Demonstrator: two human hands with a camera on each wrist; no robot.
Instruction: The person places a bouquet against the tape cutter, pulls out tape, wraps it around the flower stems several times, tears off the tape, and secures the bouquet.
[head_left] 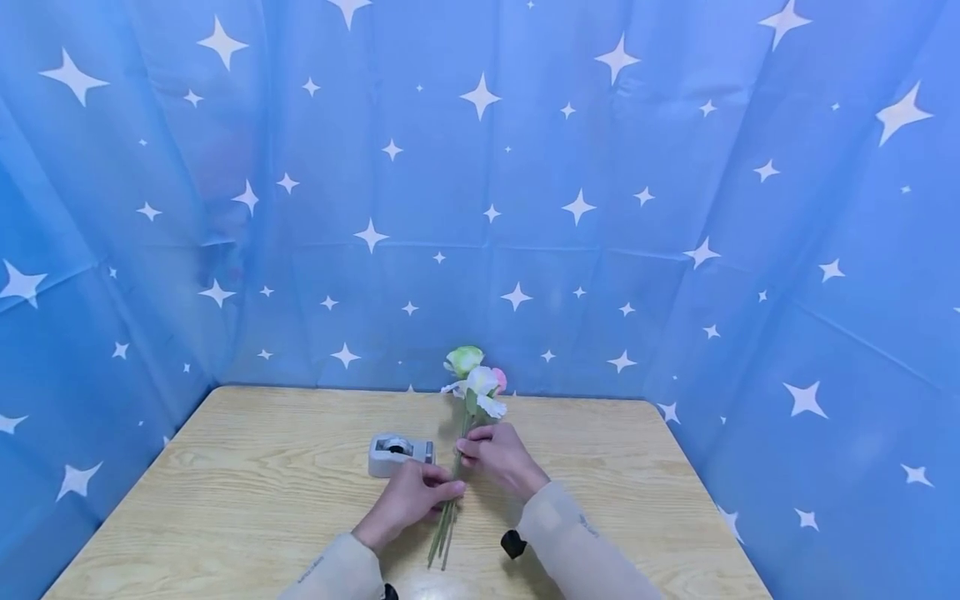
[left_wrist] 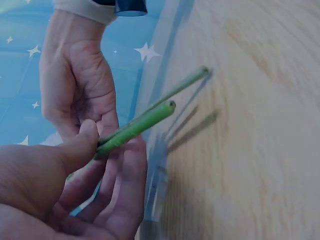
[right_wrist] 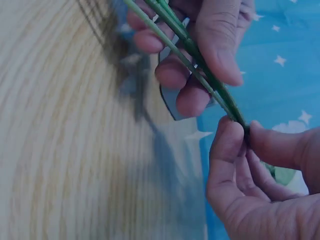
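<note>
A small bunch of flowers, with a white flower (head_left: 482,382), a pale green flower (head_left: 465,359) and a pink flower (head_left: 500,381), is held over the table by its long green stems (right_wrist: 200,65). Just below the blooms, my right hand (head_left: 504,457) pinches the stems between thumb and forefinger. Lower down, my left hand (head_left: 412,498) holds the same stems, thumb laid across them and fingers behind. The cut stem ends (left_wrist: 162,110) stick out past the left hand, over the wood. A grey tape dispenser (head_left: 380,463) stands just beyond the left hand.
The light wooden table (head_left: 262,475) reaches back to a blue curtain (head_left: 442,192) with white stars, which also hangs along both sides. Black wrist devices (head_left: 513,544) show beneath the light sleeves (head_left: 573,542).
</note>
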